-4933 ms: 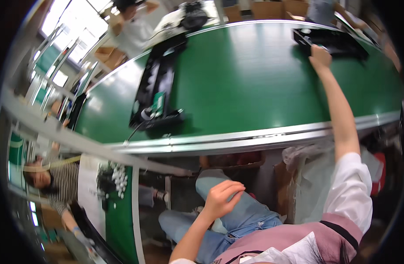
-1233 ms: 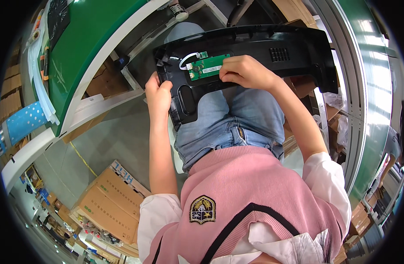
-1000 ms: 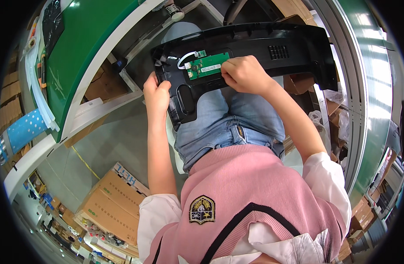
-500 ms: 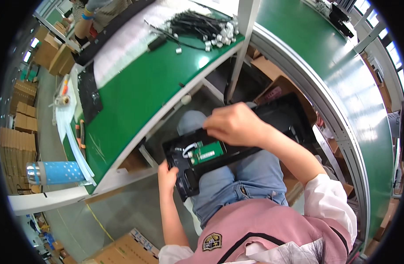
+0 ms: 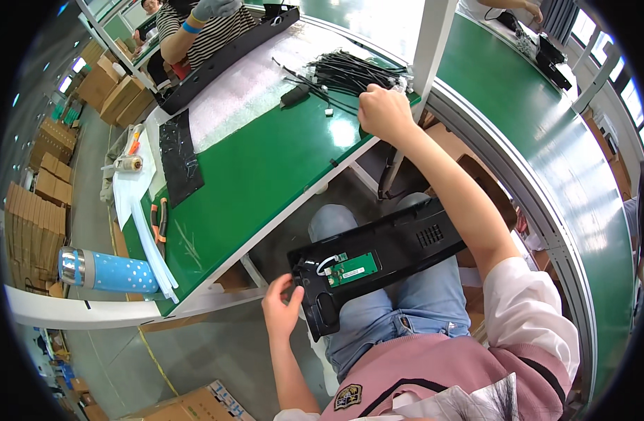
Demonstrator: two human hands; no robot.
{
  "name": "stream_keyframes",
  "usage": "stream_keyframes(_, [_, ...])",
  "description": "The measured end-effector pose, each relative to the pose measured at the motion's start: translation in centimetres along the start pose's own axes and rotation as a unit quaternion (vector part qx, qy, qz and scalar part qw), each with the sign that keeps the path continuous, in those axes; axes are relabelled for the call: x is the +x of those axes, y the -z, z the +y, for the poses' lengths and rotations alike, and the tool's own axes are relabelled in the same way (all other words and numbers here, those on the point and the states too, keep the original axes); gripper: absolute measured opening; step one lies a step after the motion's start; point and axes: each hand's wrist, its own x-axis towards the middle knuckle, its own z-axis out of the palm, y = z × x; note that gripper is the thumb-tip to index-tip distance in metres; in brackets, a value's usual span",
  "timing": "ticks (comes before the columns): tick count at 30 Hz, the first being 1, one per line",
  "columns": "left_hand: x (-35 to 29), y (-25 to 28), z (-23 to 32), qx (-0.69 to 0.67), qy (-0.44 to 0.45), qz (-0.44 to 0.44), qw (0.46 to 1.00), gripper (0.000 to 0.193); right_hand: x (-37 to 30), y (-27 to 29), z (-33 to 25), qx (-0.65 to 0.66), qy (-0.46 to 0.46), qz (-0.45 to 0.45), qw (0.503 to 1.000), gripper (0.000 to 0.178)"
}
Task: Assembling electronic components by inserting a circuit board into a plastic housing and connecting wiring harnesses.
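Note:
A long black plastic housing [image 5: 399, 242] lies across my thighs with its hollow side up. Set into it is a green circuit board [image 5: 353, 269] with a short white cable [image 5: 327, 264] at one end. My left hand [image 5: 282, 309] grips the housing's left end, thumb and fingers at its edge. At the table's right corner, my right hand [image 5: 386, 112] is over the connector ends of a pile of black cables [image 5: 350, 72]. Its fingers are curled, and their tips are hidden, so whatever they pinch does not show.
On the green table [image 5: 266, 158] lie a black sleeve-like piece [image 5: 294, 96], a black sheet [image 5: 180, 158], orange-handled pliers [image 5: 159, 221], pale strips and a blue dotted bottle [image 5: 118, 272]. A white post [image 5: 437, 42] rises beside my right hand. Opposite, a gloved person is near another black housing [image 5: 231, 59].
My right hand has gone from above the housing, up and away to the cable pile. The circuit board and the housing's vents are now uncovered. My left hand stays at the housing's end.

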Motion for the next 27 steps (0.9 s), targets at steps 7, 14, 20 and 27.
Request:
stream_keyframes(7, [3.1, 0.2, 7.9, -0.053, -0.104, -0.009, 0.993, 0.023, -2.7, 4.4, 0.6, 0.657, -0.137, -0.023, 0.741, 0.025])
stream_keyframes(14, [7.6, -3.6, 19.3, -0.325, -0.118, 0.025, 0.938, 0.041, -10.7, 8.1, -4.5, 0.751, -0.051, 0.015, 0.658, 0.019])
stream_keyframes(20, [9.2, -3.4, 20.5, -0.469, -0.136, 0.057, 0.871, 0.04, -18.2, 5.4, -5.6, 0.59, 0.045, 0.059, 0.804, 0.016])
stream_keyframes(27, [5.1, -2.4, 21.9, -0.216, -0.195, -0.186, 0.938, 0.026, -17.9, 7.9, -4.2, 0.698, 0.047, 0.005, 0.715, 0.016])
